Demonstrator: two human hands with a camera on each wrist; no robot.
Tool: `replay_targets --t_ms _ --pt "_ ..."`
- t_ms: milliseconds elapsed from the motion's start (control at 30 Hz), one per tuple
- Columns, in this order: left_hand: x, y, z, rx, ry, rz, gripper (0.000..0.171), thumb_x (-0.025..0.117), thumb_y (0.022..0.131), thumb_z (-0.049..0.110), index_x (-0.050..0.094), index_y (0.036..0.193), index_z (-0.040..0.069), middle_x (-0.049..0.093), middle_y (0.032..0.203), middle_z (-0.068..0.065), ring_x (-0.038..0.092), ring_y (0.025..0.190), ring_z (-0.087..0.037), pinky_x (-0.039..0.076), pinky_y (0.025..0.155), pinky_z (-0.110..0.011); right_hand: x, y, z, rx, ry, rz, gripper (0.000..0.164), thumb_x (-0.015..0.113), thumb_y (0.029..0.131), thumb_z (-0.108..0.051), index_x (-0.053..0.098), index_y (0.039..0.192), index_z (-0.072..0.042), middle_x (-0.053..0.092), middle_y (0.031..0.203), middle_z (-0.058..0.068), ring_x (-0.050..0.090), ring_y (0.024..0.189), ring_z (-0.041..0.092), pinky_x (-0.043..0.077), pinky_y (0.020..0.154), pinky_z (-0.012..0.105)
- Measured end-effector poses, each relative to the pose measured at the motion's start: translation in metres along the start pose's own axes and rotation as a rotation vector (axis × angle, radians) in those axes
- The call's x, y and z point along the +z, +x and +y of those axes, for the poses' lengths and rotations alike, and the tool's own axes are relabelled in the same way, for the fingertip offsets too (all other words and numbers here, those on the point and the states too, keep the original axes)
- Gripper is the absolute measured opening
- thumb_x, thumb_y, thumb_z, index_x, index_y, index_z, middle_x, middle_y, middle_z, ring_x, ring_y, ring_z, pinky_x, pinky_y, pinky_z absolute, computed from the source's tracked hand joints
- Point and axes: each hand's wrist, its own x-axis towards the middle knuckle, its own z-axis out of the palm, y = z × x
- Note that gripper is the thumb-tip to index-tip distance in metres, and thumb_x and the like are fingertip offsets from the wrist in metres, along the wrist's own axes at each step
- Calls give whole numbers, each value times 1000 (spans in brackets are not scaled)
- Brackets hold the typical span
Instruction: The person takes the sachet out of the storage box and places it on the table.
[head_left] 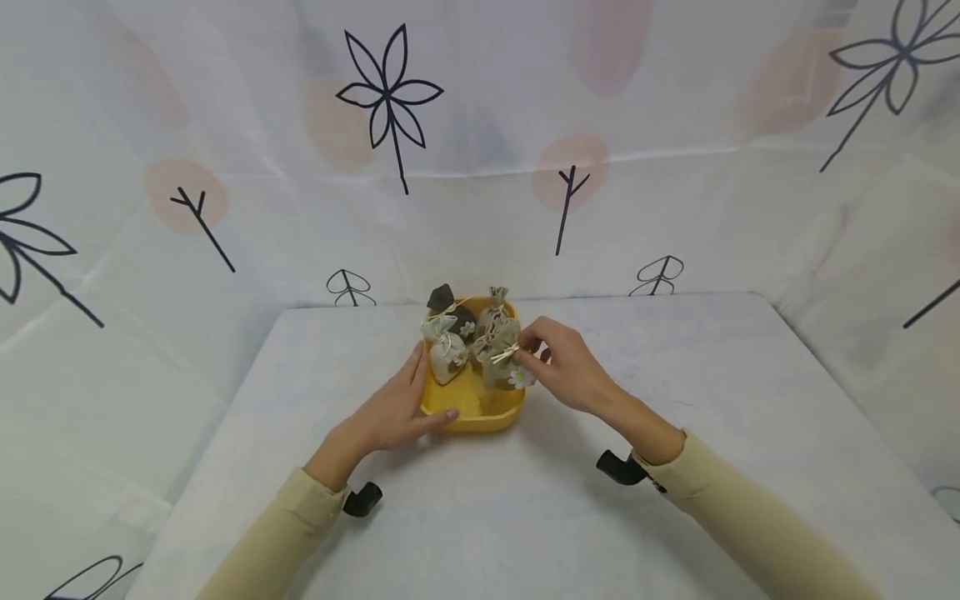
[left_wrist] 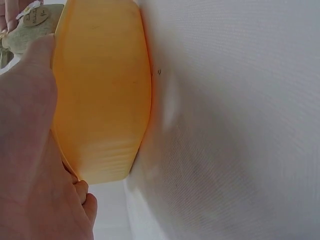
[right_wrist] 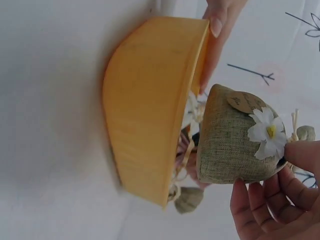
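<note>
A yellow plastic tub (head_left: 480, 423) stands on the table with several small drawstring pouches in its back part. My left hand (head_left: 393, 407) holds the tub at its near left corner, thumb at the front rim and fingers along the left side. My right hand (head_left: 564, 360) pinches a grey-green cloth pouch (right_wrist: 225, 135) near its tied neck, above the tub's right side. This pouch bears a white flower (right_wrist: 267, 132) and a round tag. In the tub are a pale pouch (head_left: 447, 354) and a dark pouch (head_left: 462, 323); others are partly hidden behind the held one.
The tub rests toward the back of the white-covered table (head_left: 487, 517). Behind it hangs a white cloth (head_left: 480, 225) with plant drawings. A black wrist mount (head_left: 363, 499) sits at the left cuff, and another black mount (head_left: 621, 468) at the right.
</note>
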Motion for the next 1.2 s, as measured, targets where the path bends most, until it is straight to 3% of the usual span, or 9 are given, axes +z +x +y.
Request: replay_targets --t_ms 500,767,1200 --pt "2 0 -2 -9 3 -5 120 41 89 85 -8 163 4 -12 171 -14 8 157 -31 19 125 -43 -29 -21 33 84 -75 60 8 68 98 -5 65 105 -4 67 101 6 61 93 21 55 77 36" --pt "3 1 -2 -5 -10 5 115 51 93 75 -8 163 5 -13 171 -13 8 157 -31 19 125 -43 -40 -27 48 89 -126 81 9 67 98 -4 65 106 -1 67 101 9 61 93 23 54 77 35" --pt "2 1 -2 -13 -8 -9 121 41 88 86 -9 163 5 -14 171 -13 8 157 -31 20 125 -44 -59 -34 68 109 -167 114 12 67 98 -5 65 108 2 68 100 12 61 93 24 54 75 29"
